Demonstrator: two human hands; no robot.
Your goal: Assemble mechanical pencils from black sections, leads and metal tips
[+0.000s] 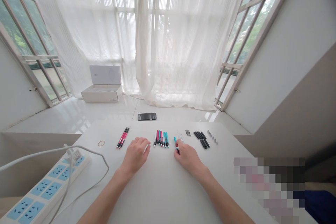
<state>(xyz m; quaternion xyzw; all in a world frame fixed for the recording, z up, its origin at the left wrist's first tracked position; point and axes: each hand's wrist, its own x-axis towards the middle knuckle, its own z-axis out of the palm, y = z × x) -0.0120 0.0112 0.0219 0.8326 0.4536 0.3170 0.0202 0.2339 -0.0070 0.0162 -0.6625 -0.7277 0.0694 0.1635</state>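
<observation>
My right hand [186, 154] is closed with thumb and fingertips on a teal-and-black pen piece [175, 140], held at the table surface; its lower end is partly hidden by the fingers. My left hand [136, 152] rests on the table, fingers loosely curved, thumb apart, with nothing visible in it. Between the hands lies a row of several pink and teal pen barrels [161, 138] with black lower ends. Left of my left hand are pink-and-black pens [123, 137]. Just beyond my right hand lie thin pale refills [180, 136], partly covered by it.
Small springs [188, 133], black grips [200, 135] and grey tips [212, 137] lie at right. A rubber band [101, 143] and a power strip [49, 182] with a white cable are at left. A phone [147, 116] and an open white box [101, 94] stand farther back.
</observation>
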